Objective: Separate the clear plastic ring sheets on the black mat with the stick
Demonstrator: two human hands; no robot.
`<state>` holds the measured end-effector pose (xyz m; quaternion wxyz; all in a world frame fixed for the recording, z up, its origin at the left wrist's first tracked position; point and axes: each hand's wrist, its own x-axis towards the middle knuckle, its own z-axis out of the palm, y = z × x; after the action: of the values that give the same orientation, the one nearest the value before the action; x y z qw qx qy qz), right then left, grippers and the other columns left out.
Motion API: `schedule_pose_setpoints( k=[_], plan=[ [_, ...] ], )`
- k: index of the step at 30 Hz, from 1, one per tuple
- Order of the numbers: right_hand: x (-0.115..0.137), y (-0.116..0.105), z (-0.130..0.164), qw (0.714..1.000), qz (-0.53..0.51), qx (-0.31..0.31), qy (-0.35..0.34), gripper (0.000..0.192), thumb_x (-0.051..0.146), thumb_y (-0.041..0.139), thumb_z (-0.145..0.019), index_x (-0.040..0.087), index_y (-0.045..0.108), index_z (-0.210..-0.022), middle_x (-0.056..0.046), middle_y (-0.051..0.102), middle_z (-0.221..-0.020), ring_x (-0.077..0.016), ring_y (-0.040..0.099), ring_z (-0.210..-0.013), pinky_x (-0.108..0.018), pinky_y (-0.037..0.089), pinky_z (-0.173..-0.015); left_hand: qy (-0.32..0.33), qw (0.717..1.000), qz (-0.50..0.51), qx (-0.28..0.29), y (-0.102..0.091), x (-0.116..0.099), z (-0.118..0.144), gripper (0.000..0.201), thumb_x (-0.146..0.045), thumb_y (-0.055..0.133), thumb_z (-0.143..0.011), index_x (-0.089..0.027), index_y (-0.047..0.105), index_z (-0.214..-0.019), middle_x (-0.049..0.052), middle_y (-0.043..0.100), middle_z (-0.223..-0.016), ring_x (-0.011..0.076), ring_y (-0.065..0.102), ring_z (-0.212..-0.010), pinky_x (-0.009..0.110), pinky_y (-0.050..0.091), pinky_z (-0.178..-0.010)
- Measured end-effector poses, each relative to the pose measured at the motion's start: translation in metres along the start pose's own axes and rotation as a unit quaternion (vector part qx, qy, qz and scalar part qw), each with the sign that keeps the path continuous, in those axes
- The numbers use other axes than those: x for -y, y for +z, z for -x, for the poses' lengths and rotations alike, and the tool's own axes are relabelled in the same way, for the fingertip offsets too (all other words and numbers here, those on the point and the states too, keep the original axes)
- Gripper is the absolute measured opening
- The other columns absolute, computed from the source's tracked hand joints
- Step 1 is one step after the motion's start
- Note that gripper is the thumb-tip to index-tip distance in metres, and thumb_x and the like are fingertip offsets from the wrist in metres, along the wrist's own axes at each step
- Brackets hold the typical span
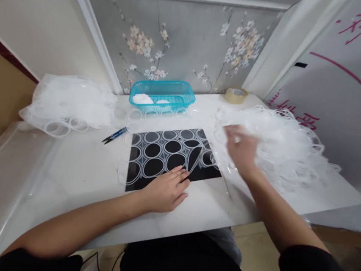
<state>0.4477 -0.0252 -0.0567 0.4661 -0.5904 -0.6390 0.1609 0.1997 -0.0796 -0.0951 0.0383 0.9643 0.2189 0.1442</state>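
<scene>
My left hand (169,190) lies flat with its fingers stretched out at the near edge of a translucent sheet of joined white rings (153,167). This sheet rests on a black rectangular mat (205,174) and overhangs its left side. A part of the sheet lifts or folds near my left fingertips. My right hand (239,149) is smeared by motion beside the left edge of a heap of translucent ring sheets (287,150). Whether its fingers hold anything is not clear.
Blue-handled thread snips (115,135) lie left of the mat. Behind stands a turquoise plastic basket (163,85) with white pieces inside. A roll of clear tape (236,95) sits at the back right. A bulging clear bag of rings (71,103) rests at the left.
</scene>
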Motion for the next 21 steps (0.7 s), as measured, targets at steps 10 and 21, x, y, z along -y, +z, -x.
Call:
schedule_pose_setpoints(
  k=[10, 21],
  plan=[
    [-0.03, -0.003, 0.066, 0.989, -0.035, 0.134, 0.044, 0.024, 0.037, 0.052, -0.089, 0.022, 0.069, -0.082, -0.004, 0.073, -0.09, -0.0198, 0.064, -0.068, -0.029, 0.046, -0.06, 0.024, 0.999, -0.024, -0.002, 0.001, -0.011, -0.026, 0.043, -0.041, 0.049, -0.095, -0.005, 0.053, -0.12, 0.021, 0.051, -0.133, 0.0323, 0.048, -0.125, 0.045, 0.038, -0.108],
    [-0.027, -0.003, 0.063, 0.983, -0.051, 0.165, 0.066, 0.025, 0.04, 0.053, -0.088, 0.021, 0.069, -0.081, -0.004, 0.073, -0.085, -0.0182, 0.063, -0.065, -0.03, 0.047, -0.061, 0.03, 0.997, -0.066, 0.0, 0.016, -0.018, -0.058, 0.04, -0.041, 0.047, -0.096, -0.005, 0.057, -0.11, 0.023, 0.059, -0.119, 0.0319, 0.056, -0.111, 0.045, 0.04, -0.099]
  ],
)
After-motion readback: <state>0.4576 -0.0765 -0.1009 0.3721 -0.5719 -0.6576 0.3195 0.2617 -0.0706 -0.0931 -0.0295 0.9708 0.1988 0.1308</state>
